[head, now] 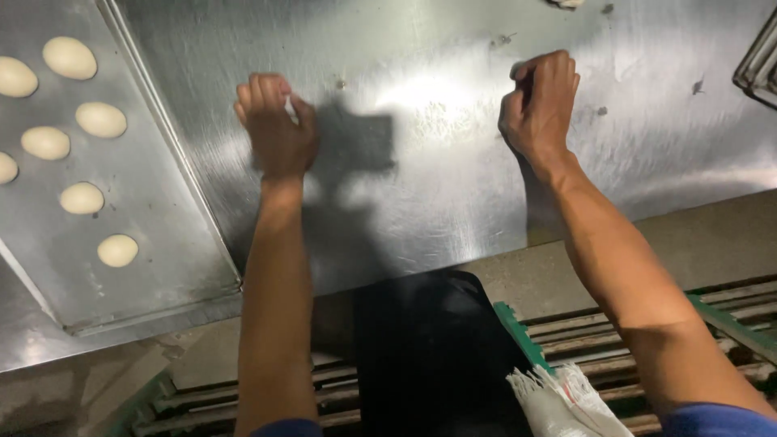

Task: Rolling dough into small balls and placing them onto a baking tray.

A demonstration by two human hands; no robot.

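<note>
Both hands are resting curled on the steel counter (453, 186), well apart from each other. The left hand (275, 125) is closing into a loose fist around a small pale piece (289, 107), probably dough, of which only a sliver is showing between thumb and fingers. The right hand (541, 101) is also curling shut, knuckles up, and whether anything is lying inside it cannot be told. Judging by the rounded dough balls (81, 198) sitting on the metal tray (162, 243) at the far left, the piece is likely soft, light and slightly tacky, yielding to pressure and easily squashed, so a gentle cupping under the palm is looking wiser than a pinch. The tray is lying just beside the left arm, its raised edge running diagonally between the balls and the hand. The counter between the hands is shining, with faint floury smears and a few dark specks. At the far right edge a wire rack (759, 61) is peeking in. Near the body, a white woven sack (558, 400) and slatted wooden crates (583, 332) are sitting below the counter's edge, clear of the hands.
</note>
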